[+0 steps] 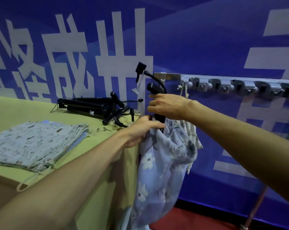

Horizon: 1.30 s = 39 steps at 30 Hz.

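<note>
Head view. Right hand, fingers curled round a black tripod, holds it upright, lower end inside the bag at 6 o'clock. Left hand grips the bag's mouth beside the worktop edge. Tripod pile at 9 o'clock; hook rail at 3 o'clock.

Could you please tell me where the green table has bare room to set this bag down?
Bare cloth lies behind the bag stack, left of the tripods, and in a strip between that stack and the table's right edge. The far right corner is crowded with tripods and small clips.
</note>
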### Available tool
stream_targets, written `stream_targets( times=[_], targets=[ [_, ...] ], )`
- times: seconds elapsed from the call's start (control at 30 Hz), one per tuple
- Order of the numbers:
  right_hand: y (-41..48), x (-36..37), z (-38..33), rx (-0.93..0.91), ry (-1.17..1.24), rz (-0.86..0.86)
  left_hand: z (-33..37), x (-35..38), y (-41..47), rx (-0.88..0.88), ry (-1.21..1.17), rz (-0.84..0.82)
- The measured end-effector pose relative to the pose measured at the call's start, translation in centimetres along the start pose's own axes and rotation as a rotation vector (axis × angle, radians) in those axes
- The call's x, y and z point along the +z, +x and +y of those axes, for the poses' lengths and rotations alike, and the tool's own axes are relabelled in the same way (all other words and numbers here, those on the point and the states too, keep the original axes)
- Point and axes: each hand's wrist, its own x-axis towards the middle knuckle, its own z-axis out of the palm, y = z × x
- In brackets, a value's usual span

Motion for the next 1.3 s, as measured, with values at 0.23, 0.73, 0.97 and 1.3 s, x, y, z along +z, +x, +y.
stream_targets(
  times=[0.23, 0.73, 0.97, 1.3],
  targets=[
    [-2.2, 2.5, -0.4, -0.049, 0.230, 0.195, -3.0, -0.2, 1.3, -0.017, 0.012, 0.222],
    [1.0, 5.6, -1.5, 0.634, 1.208, 0.203, -1.4, -4.3, 1.1, -0.096, -0.223, 0.440],
    [0.5, 5.4, -1.6, 0.707, 1.752, 0.156, -2.5, -5.0, 1.2, -0.096, -0.170, 0.524],
    [-1.8, 4.7, -2.3, 0.324, 1.894, -0.084, -2.5, -5.6, 2.3, -0.039, -0.045, 0.665]
  ],
)
